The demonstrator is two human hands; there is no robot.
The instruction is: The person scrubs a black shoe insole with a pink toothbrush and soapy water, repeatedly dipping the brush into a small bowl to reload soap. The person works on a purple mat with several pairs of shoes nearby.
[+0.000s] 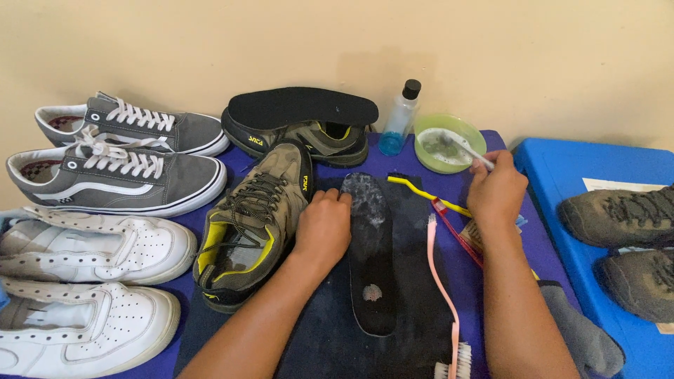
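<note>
A black insole (372, 260) lies flat on a dark mat (414, 309), with white foam at its toe end and a small patch near its heel. My left hand (323, 228) presses down on the insole's toe edge. My right hand (496, 191) is closed around a thin brush handle (470, 151) whose tip dips into a green bowl (449, 142) of soapy liquid. An olive and yellow hiking shoe (253, 224) sits just left of my left hand.
A second olive shoe (309, 139) carries another black insole (303, 106). A clear bottle with blue liquid (400, 119) stands by the bowl. Grey sneakers (119, 172) and white sneakers (84, 281) lie left. Pink (442, 281), yellow (428, 195) brushes lie right; a blue box (597, 168) holds brown shoes (621, 214).
</note>
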